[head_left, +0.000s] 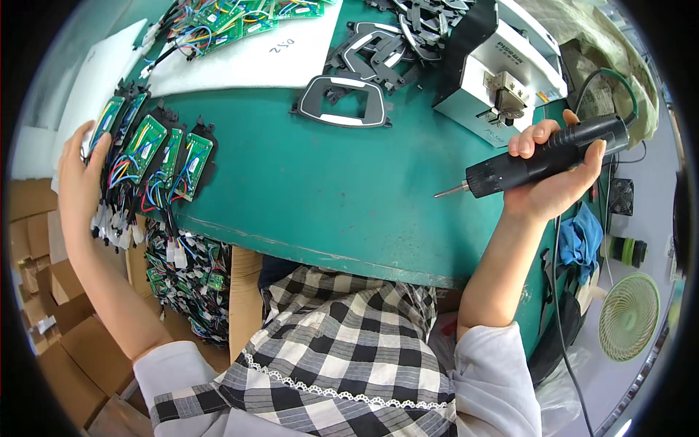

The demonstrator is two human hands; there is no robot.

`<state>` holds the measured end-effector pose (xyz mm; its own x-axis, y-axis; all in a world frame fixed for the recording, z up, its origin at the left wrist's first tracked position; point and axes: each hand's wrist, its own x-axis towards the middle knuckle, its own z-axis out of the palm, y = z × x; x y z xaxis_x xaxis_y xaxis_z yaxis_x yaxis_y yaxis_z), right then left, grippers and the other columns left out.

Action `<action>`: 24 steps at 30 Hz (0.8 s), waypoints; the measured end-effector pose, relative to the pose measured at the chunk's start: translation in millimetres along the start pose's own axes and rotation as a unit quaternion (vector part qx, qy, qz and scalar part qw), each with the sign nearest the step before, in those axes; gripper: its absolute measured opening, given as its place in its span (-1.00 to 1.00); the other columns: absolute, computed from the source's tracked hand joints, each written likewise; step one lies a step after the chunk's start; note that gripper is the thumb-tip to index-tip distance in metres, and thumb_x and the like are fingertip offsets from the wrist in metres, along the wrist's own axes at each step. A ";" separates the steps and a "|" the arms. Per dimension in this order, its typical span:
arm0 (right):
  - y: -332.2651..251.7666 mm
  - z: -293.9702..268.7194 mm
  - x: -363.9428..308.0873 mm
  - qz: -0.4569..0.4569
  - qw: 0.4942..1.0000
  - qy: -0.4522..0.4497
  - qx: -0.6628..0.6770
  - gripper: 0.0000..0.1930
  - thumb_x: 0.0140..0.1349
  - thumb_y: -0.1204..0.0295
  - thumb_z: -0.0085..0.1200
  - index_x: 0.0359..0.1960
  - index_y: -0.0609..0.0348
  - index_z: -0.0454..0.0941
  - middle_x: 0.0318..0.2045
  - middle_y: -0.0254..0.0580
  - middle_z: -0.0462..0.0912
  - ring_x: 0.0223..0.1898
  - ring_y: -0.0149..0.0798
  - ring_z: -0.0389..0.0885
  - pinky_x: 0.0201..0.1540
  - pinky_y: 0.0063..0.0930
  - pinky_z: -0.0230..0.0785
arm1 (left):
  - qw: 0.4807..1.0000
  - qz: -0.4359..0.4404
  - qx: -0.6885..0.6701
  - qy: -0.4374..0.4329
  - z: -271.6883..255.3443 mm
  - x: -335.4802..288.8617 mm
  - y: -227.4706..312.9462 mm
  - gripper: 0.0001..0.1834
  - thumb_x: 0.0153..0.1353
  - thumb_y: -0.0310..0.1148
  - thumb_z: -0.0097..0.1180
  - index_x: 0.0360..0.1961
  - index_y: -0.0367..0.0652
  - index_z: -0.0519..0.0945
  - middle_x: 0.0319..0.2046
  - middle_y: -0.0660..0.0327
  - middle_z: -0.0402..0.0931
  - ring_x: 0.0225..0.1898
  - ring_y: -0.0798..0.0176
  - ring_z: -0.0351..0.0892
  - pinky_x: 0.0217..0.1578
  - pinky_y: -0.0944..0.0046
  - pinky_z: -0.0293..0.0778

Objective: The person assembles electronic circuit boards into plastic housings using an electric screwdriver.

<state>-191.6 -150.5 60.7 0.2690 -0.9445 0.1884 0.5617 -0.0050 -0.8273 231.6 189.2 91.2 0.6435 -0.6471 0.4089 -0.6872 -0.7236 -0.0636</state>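
Dark printing marks the boxy white machine, and there is upside-down handwriting on the white sheet. The left hand curls at the outermost of the green circuit boards on the desk's left side; with its fingertips partly hidden, I cannot tell whether it grips. The right hand is wrapped around a black cylindrical screwdriver, slim metal bit bare.
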 end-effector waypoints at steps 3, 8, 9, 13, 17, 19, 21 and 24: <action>1.5 0.1 -2.1 -0.011 0.999 0.035 -0.014 -0.43 0.36 -0.17 -0.17 0.00 0.14 0.37 -0.57 -0.14 0.47 -0.62 -0.19 0.43 -0.52 -0.26 0.33 | 0.983 0.107 -0.097 0.110 -7.4 -2.6 127.4 -0.56 0.20 -0.16 0.28 0.05 -0.11 0.59 -0.02 0.13 0.58 0.03 0.07 0.53 0.04 0.09 0.40; 7.9 12.8 -14.2 -0.006 1.000 -0.012 0.021 -0.44 0.37 -0.15 -0.17 0.01 0.15 0.35 -0.59 -0.15 0.46 -0.65 -0.21 0.42 -0.54 -0.29 0.33 | 0.916 0.347 -0.191 -0.068 32.4 -28.8 241.1 -0.52 0.04 -0.26 0.35 0.02 -0.09 0.57 0.08 0.15 0.47 0.06 0.04 0.51 0.02 0.10 0.45; 6.6 11.5 -16.0 -0.010 1.000 -0.013 0.020 -0.44 0.37 -0.15 -0.17 0.01 0.15 0.35 -0.59 -0.15 0.46 -0.65 -0.21 0.42 -0.54 -0.29 0.33 | 0.908 0.366 -0.203 -0.033 44.5 -23.6 246.5 -0.54 0.04 -0.27 0.35 0.00 -0.08 0.58 0.08 0.15 0.46 0.06 0.05 0.52 0.00 0.11 0.47; -6.9 0.3 -14.4 -0.030 0.999 0.018 -0.005 -0.42 0.37 -0.16 -0.19 0.02 0.16 0.36 -0.57 -0.14 0.48 -0.65 -0.21 0.42 -0.54 -0.27 0.32 | 0.889 0.386 -0.234 0.078 45.9 -15.4 250.5 -0.71 0.09 -0.34 0.29 -0.13 -0.11 0.63 -0.18 0.16 0.63 -0.14 0.05 0.65 -0.10 0.15 0.55; -14.6 -6.9 -14.6 -0.042 0.998 0.003 0.046 -0.39 0.37 -0.18 -0.21 0.02 0.18 0.38 -0.54 -0.11 0.49 -0.63 -0.20 0.42 -0.53 -0.25 0.31 | 0.821 0.323 -0.454 -0.123 27.2 -49.6 284.9 -0.76 0.25 -0.30 0.20 -0.11 -0.18 0.62 -0.27 0.11 0.66 -0.25 0.02 0.67 -0.22 0.12 0.57; -17.1 -11.2 -14.8 -0.051 0.997 -0.028 0.058 -0.37 0.34 -0.17 -0.15 0.04 0.22 0.46 -0.45 -0.10 0.45 -0.56 -0.24 0.36 -0.46 -0.34 0.24 | 0.816 0.334 -0.401 -0.248 27.6 -59.8 300.8 -0.69 0.31 -0.20 0.14 -0.07 -0.19 0.61 -0.26 0.09 0.65 -0.27 -0.03 0.65 -0.26 0.08 0.56; -16.0 -14.4 -14.2 -0.055 0.997 -0.025 0.051 -0.37 0.34 -0.16 -0.15 0.05 0.22 0.46 -0.45 -0.10 0.45 -0.56 -0.23 0.37 -0.47 -0.34 0.24 | 0.844 0.392 -0.316 -0.187 28.9 -42.0 299.6 -0.68 0.30 -0.14 0.12 -0.09 -0.14 0.62 -0.25 0.12 0.63 -0.19 0.00 0.61 -0.16 0.07 0.52; -18.3 -20.9 -14.9 -0.057 0.998 0.008 0.012 -0.37 0.35 -0.16 -0.16 0.05 0.21 0.46 -0.45 -0.10 0.45 -0.56 -0.23 0.37 -0.48 -0.33 0.24 | 0.914 0.318 -0.242 -0.072 34.5 34.2 261.1 -0.77 0.19 -0.32 0.21 -0.12 -0.10 0.65 -0.15 0.15 0.64 -0.06 0.00 0.59 -0.01 0.05 0.47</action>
<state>-222.2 -143.2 62.0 0.1893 -0.9438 0.2711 0.6066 -0.1047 -0.7881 85.8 -30.2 57.2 0.0756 -0.9500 0.3028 -0.9840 -0.0219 0.1771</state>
